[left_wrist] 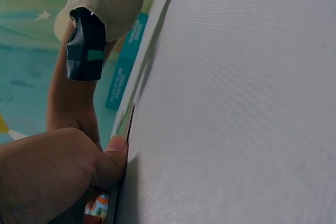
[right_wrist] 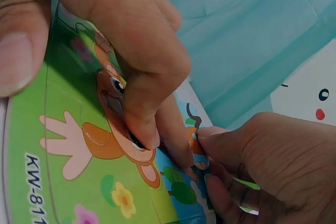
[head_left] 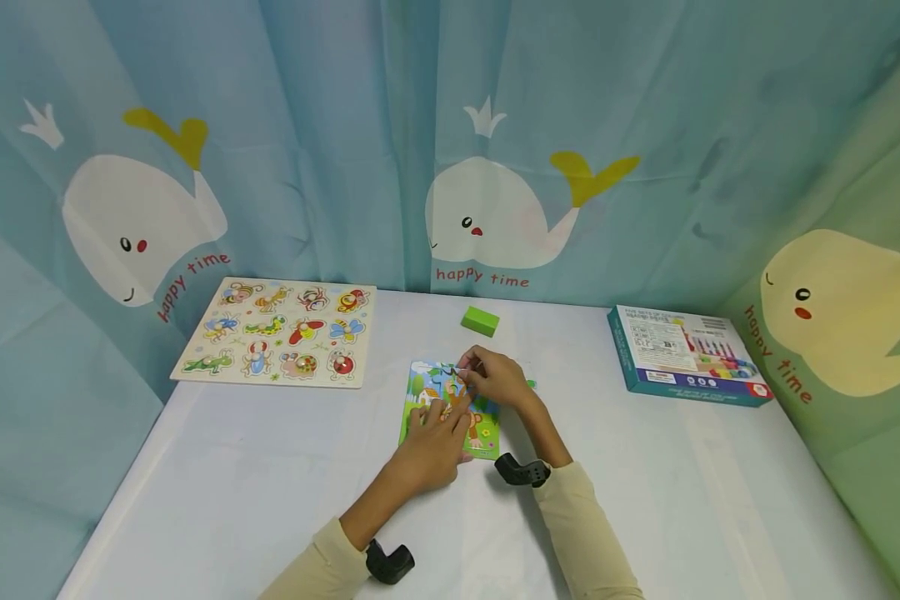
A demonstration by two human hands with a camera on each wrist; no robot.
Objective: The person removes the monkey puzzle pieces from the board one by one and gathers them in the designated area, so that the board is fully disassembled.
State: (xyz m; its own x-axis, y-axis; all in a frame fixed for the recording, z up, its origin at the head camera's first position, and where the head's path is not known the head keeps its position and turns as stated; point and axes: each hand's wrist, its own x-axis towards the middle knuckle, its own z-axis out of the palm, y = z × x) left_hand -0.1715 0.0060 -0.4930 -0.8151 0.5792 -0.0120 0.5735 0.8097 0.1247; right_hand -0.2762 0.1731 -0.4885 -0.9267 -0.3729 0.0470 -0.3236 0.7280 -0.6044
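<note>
The left hand partly hides the puzzle.

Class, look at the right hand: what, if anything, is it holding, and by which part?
The right hand pinches a small orange-and-blue puzzle piece by its edge; the fingers partly hide it.
</note>
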